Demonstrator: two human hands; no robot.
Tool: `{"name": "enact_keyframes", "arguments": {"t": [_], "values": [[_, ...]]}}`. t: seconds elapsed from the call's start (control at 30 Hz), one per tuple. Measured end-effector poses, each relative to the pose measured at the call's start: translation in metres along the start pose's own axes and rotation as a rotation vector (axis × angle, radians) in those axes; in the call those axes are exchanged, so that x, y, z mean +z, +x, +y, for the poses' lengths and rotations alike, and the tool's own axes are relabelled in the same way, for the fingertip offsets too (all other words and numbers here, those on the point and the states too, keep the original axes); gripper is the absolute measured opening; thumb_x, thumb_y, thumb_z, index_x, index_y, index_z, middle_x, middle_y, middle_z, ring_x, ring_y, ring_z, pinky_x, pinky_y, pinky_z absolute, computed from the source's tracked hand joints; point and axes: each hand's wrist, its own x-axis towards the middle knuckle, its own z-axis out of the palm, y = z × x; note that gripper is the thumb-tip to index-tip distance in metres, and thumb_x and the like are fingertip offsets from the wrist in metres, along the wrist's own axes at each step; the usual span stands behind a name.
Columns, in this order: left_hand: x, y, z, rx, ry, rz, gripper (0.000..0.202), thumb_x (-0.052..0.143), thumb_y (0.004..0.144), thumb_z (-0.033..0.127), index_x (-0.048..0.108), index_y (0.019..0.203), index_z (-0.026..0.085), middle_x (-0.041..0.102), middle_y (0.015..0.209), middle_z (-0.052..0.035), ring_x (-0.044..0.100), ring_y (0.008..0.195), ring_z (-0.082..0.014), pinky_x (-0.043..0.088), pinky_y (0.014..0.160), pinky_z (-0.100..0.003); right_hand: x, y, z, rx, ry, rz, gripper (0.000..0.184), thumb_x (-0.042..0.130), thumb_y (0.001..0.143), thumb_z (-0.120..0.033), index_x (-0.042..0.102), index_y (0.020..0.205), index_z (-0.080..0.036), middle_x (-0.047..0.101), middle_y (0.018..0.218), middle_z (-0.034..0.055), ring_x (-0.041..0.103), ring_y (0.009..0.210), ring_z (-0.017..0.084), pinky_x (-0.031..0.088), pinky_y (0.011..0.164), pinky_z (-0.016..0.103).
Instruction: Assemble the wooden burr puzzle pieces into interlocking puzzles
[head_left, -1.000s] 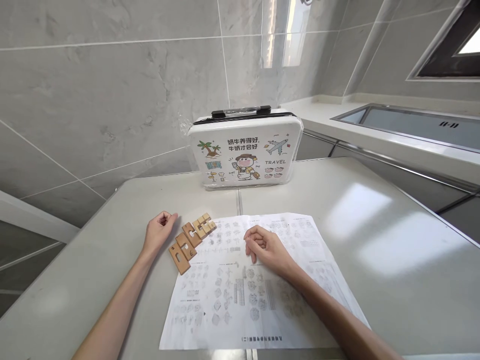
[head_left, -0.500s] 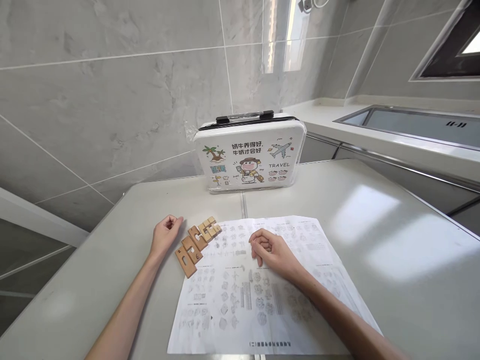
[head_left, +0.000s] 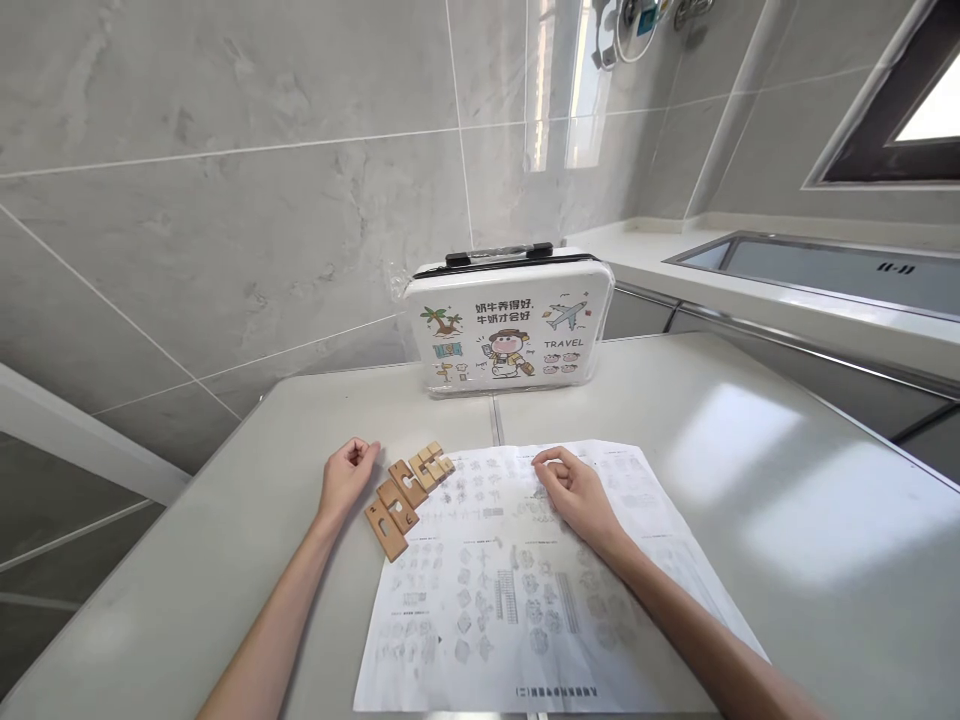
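Note:
My left hand (head_left: 349, 474) rests on the table in a loose fist, its thumb side toward a row of wooden puzzle pieces (head_left: 406, 485). Nothing shows inside its fingers. The pieces are flat, notched and slotted; the nearer ones are darker brown with numbers, while those at the far end are paler. Some of them overlap the upper left edge of a printed instruction sheet (head_left: 480, 590). Over the right part of that sheet lies my right hand (head_left: 576, 495), fingers curled in, with no object seen in it.
A white cartoon-printed case (head_left: 517, 330) in clear plastic wrap stands upright at the back of the pale table (head_left: 742, 600), close to the grey tiled wall (head_left: 225, 250). To the right, a counter holds a recessed sink (head_left: 825, 270). A seam runs down the tabletop.
My right hand has moved a little to the right over the sheet, and its fingers are curled in more. The view has tilted slightly up. The wooden pieces stay in place.

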Motion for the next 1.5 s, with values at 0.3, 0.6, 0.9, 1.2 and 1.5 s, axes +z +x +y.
{"name": "enact_keyframes", "arguments": {"t": [0.3,0.6,0.9,1.2,1.5], "values": [[-0.001,-0.001,-0.001,0.012,0.001,0.002,0.038,0.063,0.086,0.048,0.043,0.065,0.023,0.043,0.06,0.0055,0.041,0.057,-0.0135,0.035,0.059,-0.025,0.005,0.0,0.001,-0.044,-0.125,-0.025,0.029,0.058,0.094,-0.052,0.064,0.091,-0.024,0.037,0.056,-0.0082,0.038,0.049,0.015,0.038,0.055,0.029],[-0.002,-0.003,-0.002,0.01,-0.001,0.016,0.036,0.061,0.085,0.045,0.042,0.063,0.024,0.042,0.057,0.0055,0.04,0.056,-0.0141,0.034,0.058,-0.025,0.005,-0.002,-0.002,-0.076,-0.187,-0.034,0.029,0.056,0.097,-0.052,0.063,0.092,-0.024,0.035,0.056,-0.0084,0.037,0.05,0.015,0.037,0.057,0.031],[0.0,-0.002,-0.014,0.031,-0.036,-0.03,0.03,0.061,0.082,0.036,0.042,0.063,0.023,0.042,0.059,0.0056,0.038,0.057,-0.0134,0.031,0.057,-0.025,0.017,-0.008,-0.013,-0.2,-0.349,-0.143,0.019,0.048,0.104,-0.037,0.062,0.099,-0.025,0.05,0.061,-0.0051,0.05,0.055,0.018,0.04,0.056,0.03],[-0.002,-0.001,-0.012,0.072,-0.108,-0.068,0.033,0.056,0.082,0.036,0.036,0.06,0.023,0.036,0.058,0.0052,0.035,0.056,-0.0125,0.028,0.056,-0.026,0.046,-0.002,-0.049,-0.814,-0.807,-0.49,0.044,0.061,0.099,-0.025,0.052,0.141,-0.02,0.061,0.135,0.0179,0.062,0.119,0.031,0.058,0.089,0.043],[0.0,0.001,-0.017,0.068,-0.043,-0.073,0.032,0.056,0.08,0.037,0.037,0.059,0.022,0.036,0.056,0.0052,0.035,0.057,-0.013,0.027,0.057,-0.026,0.066,0.036,-0.056,-0.989,-0.897,-0.728,0.058,0.067,0.098,-0.032,0.047,0.15,-0.017,0.053,0.147,0.0209,0.054,0.132,0.034,0.05,0.106,0.05]]}}
